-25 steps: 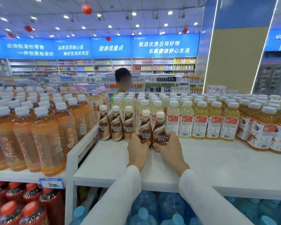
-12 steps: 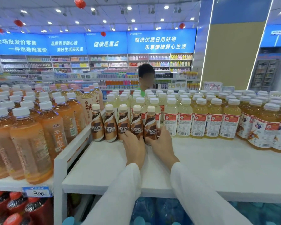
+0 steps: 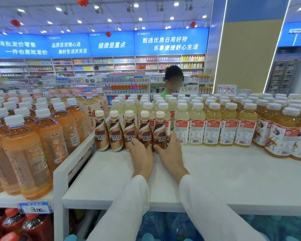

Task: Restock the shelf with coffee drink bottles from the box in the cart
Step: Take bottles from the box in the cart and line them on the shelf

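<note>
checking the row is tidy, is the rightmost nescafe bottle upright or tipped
Upright: the rightmost Nescafe bottle stands cap-up on the white shelf.

brown-and-cream swirled coffee bottles [image 3: 130, 131], white shelf [image 3: 215, 171], white sleeves [image 3: 129, 211]

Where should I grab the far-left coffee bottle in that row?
Probably by the narrow neck under its cap, from above and in front. The far-left coffee bottle stands upright, hemmed by the next bottle on one side and the white shelf rail on the other, leaving little room for fingers around its wider body.
</note>
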